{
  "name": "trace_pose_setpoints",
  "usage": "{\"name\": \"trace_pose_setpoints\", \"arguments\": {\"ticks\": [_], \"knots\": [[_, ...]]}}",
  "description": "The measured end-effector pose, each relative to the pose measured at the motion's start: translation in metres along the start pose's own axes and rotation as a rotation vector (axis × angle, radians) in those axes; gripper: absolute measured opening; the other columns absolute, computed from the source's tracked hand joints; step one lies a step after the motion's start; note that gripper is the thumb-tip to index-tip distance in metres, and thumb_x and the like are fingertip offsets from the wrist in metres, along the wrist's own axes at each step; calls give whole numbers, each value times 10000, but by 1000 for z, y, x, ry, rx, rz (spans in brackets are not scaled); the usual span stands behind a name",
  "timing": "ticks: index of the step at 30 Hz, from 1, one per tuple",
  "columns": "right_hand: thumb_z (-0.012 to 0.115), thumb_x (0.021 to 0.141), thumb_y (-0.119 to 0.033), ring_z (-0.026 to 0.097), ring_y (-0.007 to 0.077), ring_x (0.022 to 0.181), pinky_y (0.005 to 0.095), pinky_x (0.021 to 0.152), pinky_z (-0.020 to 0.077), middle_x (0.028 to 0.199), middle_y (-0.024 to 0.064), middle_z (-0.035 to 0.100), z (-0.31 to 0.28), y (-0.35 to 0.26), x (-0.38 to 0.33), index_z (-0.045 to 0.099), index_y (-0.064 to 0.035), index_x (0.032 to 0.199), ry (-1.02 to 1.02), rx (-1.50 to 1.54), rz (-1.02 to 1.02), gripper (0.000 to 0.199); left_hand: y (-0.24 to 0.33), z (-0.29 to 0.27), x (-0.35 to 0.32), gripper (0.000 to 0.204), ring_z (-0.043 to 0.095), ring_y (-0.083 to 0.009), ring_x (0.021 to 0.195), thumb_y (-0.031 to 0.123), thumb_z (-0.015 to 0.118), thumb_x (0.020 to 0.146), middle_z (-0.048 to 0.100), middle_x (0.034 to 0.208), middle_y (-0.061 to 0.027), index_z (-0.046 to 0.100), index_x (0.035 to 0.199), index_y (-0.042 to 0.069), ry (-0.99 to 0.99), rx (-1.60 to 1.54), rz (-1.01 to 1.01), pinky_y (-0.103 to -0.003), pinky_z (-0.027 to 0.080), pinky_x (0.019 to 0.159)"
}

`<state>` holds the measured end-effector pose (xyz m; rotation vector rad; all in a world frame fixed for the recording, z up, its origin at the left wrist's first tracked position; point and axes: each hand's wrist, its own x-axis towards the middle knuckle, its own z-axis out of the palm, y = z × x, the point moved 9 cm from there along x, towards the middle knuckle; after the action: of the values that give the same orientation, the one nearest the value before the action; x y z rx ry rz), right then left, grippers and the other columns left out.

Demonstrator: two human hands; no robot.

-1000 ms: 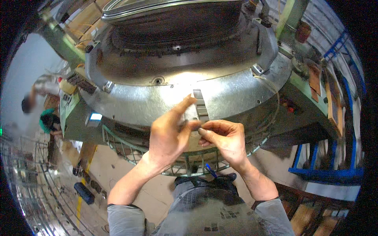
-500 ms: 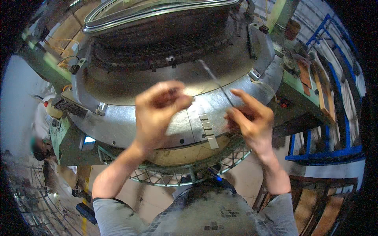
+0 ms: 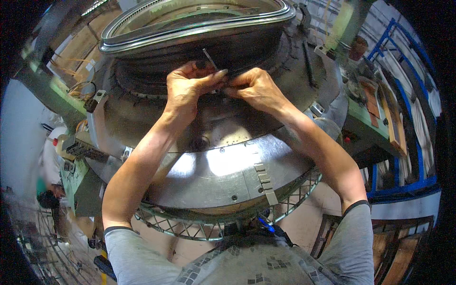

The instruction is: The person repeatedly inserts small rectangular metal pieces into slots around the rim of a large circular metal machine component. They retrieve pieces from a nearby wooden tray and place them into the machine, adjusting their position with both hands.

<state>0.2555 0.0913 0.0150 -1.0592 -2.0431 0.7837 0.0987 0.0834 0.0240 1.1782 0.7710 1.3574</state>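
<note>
A big round metal machine fills the view, with a dark cylinder rising from its middle under a shiny rim. My left hand and my right hand meet against the base of that cylinder. Both pinch a thin metal needle-like piece whose tip sticks up between the thumbs. The lower end of the piece is hidden by my fingers.
A wire mesh guard rings the machine's near edge. A strip of small metal plates lies on the polished table. Green frame parts and blue racks stand to the right. Another person is at the lower left.
Both hands have risen from the machine's outer plate to the base of the central cylinder and come together. The thin metal piece, earlier held slanted between them, now stands near upright.
</note>
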Motion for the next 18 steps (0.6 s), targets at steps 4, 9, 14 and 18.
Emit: {"name": "trace_pose_setpoints", "arguments": {"ticks": [4,9,14,18], "knots": [[759,909,-237,565,56,636,238,568,451,733,17,688,17,8,14,772,-3,994,-120,81,64,250,-10,-9,8,211,697,-149,767,-5,849,750,738,870,-74,714,908,30,5,1,21,-278,560,727],[732,922,-243,553,90,550,265,502,441,667,26,641,30,16,2,725,-31,873,-206,436,183,218,-24,-19,16,257,697,-196,834,-70,816,701,734,886,-103,706,919,10,19,2,-49,-318,560,815],[715,926,-227,565,105,533,271,481,454,672,31,645,35,11,2,724,-33,842,-241,508,185,212,-30,-20,18,341,694,-212,911,-81,810,689,721,937,-116,670,989,2,9,-7,-97,-327,562,845],[681,928,-190,593,123,541,291,492,473,674,55,668,32,11,-5,735,-35,841,-165,468,167,186,-26,-14,13,330,703,-223,934,-55,810,722,725,943,-120,666,1014,-3,7,-46,-49,-332,567,847]]}}
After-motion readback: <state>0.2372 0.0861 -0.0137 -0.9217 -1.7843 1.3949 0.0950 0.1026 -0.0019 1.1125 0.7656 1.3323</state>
